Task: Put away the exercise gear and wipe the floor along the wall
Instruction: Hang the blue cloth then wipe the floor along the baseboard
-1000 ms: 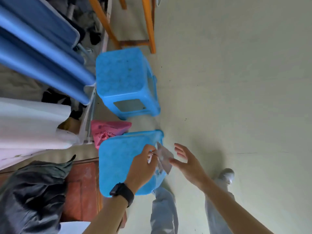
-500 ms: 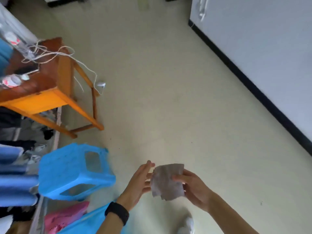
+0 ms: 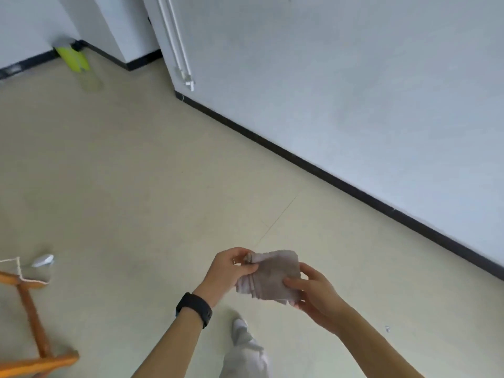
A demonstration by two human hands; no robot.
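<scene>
1. A folded grey cloth [image 3: 272,279] was held in the air at 6 o'clock of the view, above the floor [image 3: 136,173].
2. The left hand [image 3: 229,271], with a black wristband [image 3: 194,309], pinched the cloth's upper left corner between curled fingers.
3. The right hand [image 3: 316,298] gripped the cloth's right edge, thumb on top.
4. A black baseboard [image 3: 327,170] ran from 12 o'clock down to 4 o'clock along the white wall [image 3: 354,77], with bare floor beside it.
5. An orange wooden frame [image 3: 32,323] stood at 8 o'clock, well apart from the hands.
6. A yellow-green object [image 3: 72,58] lay at 11 o'clock by the far baseboard.
7. White pipes [image 3: 177,50] ran down the wall's corner at 12 o'clock.
</scene>
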